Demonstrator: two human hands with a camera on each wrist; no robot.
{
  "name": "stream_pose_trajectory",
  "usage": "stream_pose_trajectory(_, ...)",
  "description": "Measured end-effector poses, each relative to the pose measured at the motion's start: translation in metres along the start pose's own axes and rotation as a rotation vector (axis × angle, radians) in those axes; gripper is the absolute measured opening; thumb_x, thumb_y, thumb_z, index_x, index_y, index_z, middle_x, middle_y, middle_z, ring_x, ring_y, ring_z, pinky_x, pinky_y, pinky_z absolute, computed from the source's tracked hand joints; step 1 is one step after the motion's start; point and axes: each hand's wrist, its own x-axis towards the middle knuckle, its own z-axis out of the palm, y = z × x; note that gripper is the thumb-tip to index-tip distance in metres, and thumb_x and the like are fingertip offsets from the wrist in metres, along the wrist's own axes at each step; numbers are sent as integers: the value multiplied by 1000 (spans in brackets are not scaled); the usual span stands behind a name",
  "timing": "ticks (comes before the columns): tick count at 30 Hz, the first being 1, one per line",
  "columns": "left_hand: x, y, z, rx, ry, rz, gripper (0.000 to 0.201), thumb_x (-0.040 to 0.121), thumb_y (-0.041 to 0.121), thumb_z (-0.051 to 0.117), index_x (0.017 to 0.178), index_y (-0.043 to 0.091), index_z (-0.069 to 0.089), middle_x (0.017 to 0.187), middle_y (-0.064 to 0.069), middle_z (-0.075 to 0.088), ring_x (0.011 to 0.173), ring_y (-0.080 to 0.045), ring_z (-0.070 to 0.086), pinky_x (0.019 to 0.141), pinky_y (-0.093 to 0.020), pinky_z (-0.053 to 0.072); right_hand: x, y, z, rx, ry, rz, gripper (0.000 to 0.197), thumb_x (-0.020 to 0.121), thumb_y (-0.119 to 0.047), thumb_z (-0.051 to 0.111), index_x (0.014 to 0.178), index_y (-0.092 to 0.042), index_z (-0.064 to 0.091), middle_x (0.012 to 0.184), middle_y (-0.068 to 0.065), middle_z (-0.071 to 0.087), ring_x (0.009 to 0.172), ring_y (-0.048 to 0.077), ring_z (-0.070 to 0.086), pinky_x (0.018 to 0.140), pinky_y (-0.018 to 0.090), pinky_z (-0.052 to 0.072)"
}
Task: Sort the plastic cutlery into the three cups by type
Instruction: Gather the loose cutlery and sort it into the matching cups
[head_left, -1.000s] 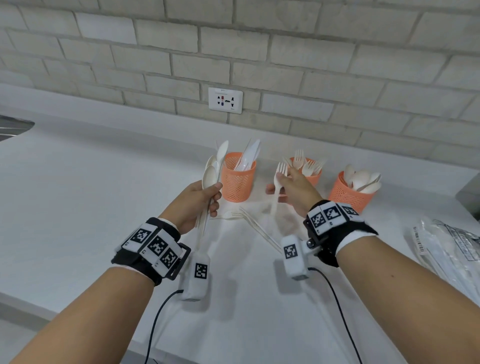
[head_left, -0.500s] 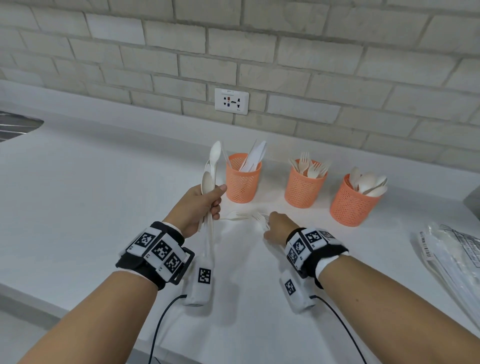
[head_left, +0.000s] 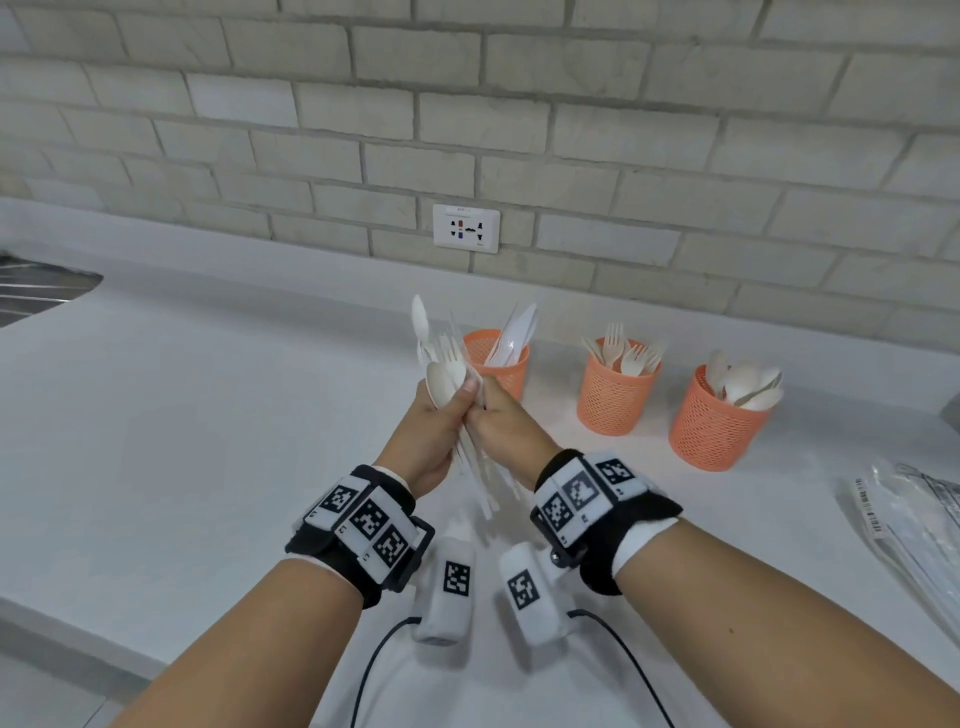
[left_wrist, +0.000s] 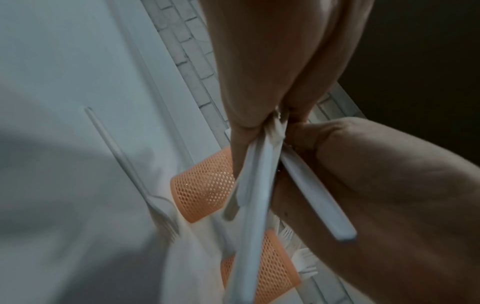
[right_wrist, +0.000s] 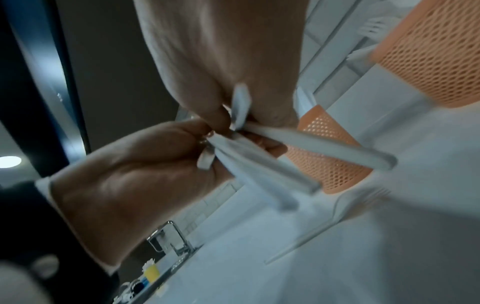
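Since half a second ago, her right hand (head_left: 501, 423) has left the table (head_left: 182, 415) and joined the left hand (head_left: 431, 436); both clench one bundle of spoons and forks (head_left: 449, 364) before the knife cup (head_left: 496, 364). Splayed handles could slip loose. One fork (left_wrist: 145, 185) lies on the table.
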Motion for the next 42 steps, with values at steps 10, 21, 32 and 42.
stream_pose_trajectory(10, 1, 20, -29, -28, 23, -48, 14, 95, 10, 50, 89, 0, 57, 61, -6, 64, 52, -12, 64, 52, -23, 54, 17, -8, 14, -160, 54, 49, 28, 90, -19, 43, 118, -16, 50, 117, -6, 35, 125, 15, 31, 111, 38, 26)
stream_pose_trajectory(21, -7, 20, -55, 29, 29, -22, 15, 81, -6, 63, 87, 6, 55, 58, -3, 49, 47, -11, 47, 56, -22, 44, 32, 30, 17, -752, -383, 253, 62, 92, 0, 37, 148, -18, 18, 148, 13, 30, 120, 27, 48, 90, 34, 47)
stream_pose_trajectory(32, -9, 17, -31, -80, -100, -15, 22, 92, 11, 53, 114, 14, 54, 81, -5, 70, 58, -12, 62, 69, -27, 57, 11, 61, -7, -1038, -387, 241, 22, 82, -4, 61, 103, 3, 64, 111, 13, 63, 99, 26, 61, 81, 27, 48)
stream_pose_trajectory(42, 0, 2, 6, -124, -74, -94, 13, 94, 15, 52, 91, 4, 60, 77, -7, 66, 58, -10, 61, 57, -21, 54, -22, 14, -66, -329, 54, -267, 31, 87, 11, 43, 80, -18, 54, 95, 2, 44, 73, 11, 50, 65, 19, 48)
